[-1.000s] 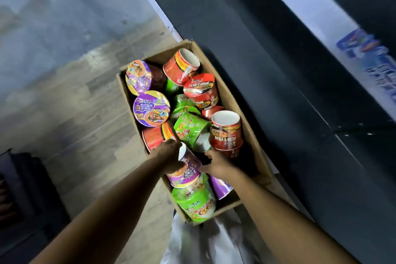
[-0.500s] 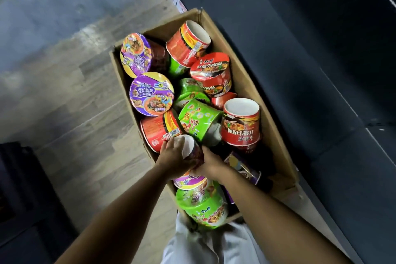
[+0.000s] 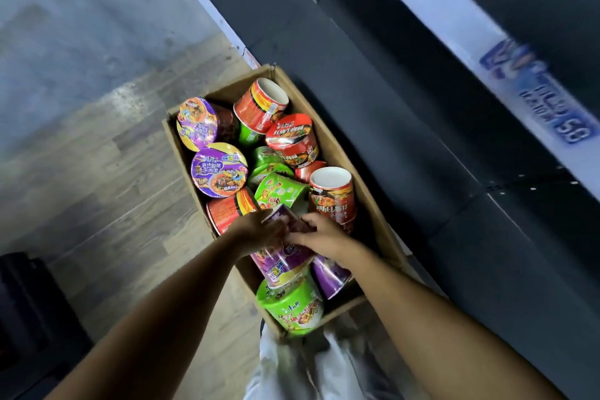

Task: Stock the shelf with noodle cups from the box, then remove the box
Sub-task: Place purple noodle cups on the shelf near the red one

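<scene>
Both hands hold a purple noodle cup [image 3: 280,261] in the box [image 3: 373,214].
The left hand [image 3: 258,230] at its nine o'clock, the right hand [image 3: 324,235] at three, fingers curled around it.

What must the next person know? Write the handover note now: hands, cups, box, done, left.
Hands: left hand and right hand both grip one purple noodle cup, low in the box and not yet lifted clear.
Things: the other cups, red, green and purple, lie jumbled in the box, which sits on the floor beside the shelf.
Done: no cup shows on the part of the shelf in view.
Left: take this cup to the shelf, stock the others, then remove the box.
</scene>
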